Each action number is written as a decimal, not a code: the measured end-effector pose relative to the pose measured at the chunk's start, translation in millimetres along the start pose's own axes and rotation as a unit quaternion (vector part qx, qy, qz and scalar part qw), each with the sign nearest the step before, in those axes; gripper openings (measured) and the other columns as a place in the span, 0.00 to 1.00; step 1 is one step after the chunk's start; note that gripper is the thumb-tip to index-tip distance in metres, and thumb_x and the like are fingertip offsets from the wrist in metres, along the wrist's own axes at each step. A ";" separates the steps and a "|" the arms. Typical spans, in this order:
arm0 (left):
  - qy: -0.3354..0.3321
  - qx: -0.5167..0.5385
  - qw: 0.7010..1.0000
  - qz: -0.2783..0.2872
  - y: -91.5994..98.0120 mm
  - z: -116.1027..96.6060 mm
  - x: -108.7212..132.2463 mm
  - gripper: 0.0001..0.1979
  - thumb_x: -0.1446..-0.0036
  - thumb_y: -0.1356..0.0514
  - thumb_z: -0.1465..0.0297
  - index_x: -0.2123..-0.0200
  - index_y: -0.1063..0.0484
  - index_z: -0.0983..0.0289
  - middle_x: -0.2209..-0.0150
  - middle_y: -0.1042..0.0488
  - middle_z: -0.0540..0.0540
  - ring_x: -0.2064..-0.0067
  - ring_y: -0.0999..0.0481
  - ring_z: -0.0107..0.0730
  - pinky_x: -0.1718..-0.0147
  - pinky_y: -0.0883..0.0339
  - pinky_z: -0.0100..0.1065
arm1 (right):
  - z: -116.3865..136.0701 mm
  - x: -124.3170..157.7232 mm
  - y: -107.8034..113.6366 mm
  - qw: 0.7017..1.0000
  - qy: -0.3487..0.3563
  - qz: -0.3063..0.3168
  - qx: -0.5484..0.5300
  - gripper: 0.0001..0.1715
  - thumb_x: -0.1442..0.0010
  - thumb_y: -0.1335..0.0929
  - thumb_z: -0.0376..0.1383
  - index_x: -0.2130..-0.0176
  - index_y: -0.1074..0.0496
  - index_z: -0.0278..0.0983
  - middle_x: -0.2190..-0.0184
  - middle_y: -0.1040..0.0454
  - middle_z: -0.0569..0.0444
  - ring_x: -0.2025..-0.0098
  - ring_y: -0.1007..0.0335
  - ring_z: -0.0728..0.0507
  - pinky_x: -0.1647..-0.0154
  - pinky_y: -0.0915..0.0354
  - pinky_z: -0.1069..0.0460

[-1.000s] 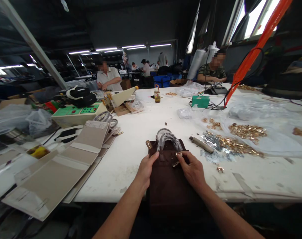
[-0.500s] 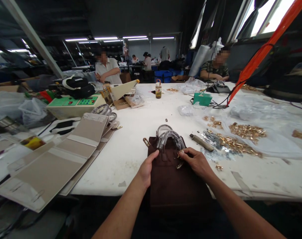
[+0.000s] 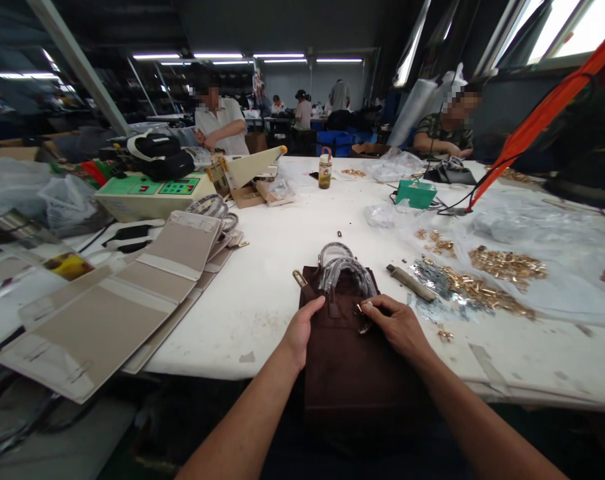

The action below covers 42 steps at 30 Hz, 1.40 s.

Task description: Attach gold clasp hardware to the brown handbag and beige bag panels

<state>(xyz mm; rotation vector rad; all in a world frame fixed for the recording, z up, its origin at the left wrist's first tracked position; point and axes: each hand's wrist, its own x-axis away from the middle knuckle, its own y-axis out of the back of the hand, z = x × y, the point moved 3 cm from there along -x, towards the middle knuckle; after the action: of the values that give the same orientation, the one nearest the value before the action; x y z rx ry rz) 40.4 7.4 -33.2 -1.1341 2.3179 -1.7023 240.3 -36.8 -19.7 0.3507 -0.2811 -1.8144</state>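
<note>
A dark brown handbag (image 3: 357, 373) lies at the front edge of the table, its top pointing away from me. Its two handles (image 3: 350, 272) are wrapped in clear plastic. My left hand (image 3: 302, 331) grips the bag's upper left edge, thumb on top and fingers hidden beneath. With thumb and index finger, my right hand (image 3: 396, 325) pinches gold metal hardware (image 3: 362, 320) at the bag's upper right front; its exact form is too small to tell. A strap with a gold end plate (image 3: 299, 277) sticks out at the top left corner.
Beige bag panels (image 3: 147, 283) are stacked at left, before a green-topped machine (image 3: 152, 193). At right lie a grey-brown bar-shaped tool (image 3: 411, 283), silver pieces (image 3: 432, 279) and gold fittings (image 3: 507, 265) on plastic. Beyond are a green box (image 3: 416, 194), a bottle (image 3: 325, 172) and people working.
The head view has turned slightly, so the scene sits a little further right and mostly higher. Both hands stay on the bag, the right one still pinching at the gold hardware.
</note>
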 end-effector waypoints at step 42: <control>0.002 -0.014 1.000 -0.014 0.5 1.5 -2.5 0.22 0.38 0.40 0.61 0.47 0.23 0.70 0.57 0.17 0.66 0.52 0.17 0.56 0.47 0.27 0.51 | 2.9 -15.6 8.2 0.977 0.116 0.133 0.116 0.08 0.40 0.29 0.42 0.65 0.19 0.42 0.63 0.19 0.53 0.59 0.23 0.40 0.53 0.30 0.47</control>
<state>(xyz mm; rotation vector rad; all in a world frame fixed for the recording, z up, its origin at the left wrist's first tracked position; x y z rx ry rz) 42.5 7.7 -35.2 -1.1746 2.3476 -1.6868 250.4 -23.9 -12.6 0.6534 -0.3583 -1.4641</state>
